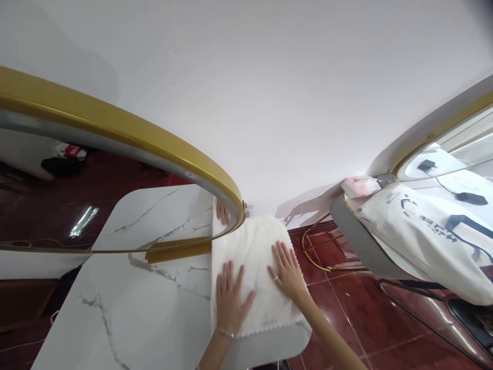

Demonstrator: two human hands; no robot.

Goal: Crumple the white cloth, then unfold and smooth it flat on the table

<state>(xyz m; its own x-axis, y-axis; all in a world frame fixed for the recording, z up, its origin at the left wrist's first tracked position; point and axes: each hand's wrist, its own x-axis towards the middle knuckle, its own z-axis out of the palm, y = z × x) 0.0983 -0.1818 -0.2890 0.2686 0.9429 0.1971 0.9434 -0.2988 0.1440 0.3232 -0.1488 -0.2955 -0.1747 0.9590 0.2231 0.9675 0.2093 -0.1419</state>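
A white cloth (258, 246) with a scalloped edge lies flat over the right end of a white marble-patterned table (154, 308). My left hand (231, 298) rests palm down on the cloth's lower left part, fingers spread, with a thin bracelet at the wrist. On the cloth's right side, my right hand (287, 270) is also laid flat with its fingers out and a ring on one of them. Neither hand grips anything. Small faint markings show near the cloth's front edge.
A gold-framed round mirror (185, 159) stands over the table against the white wall (269, 103), reflecting part of a hand. To the right, another table holds a white printed bag (423, 226) and a tissue pack (361, 186). Red tiled floor (346, 298) lies between the tables.
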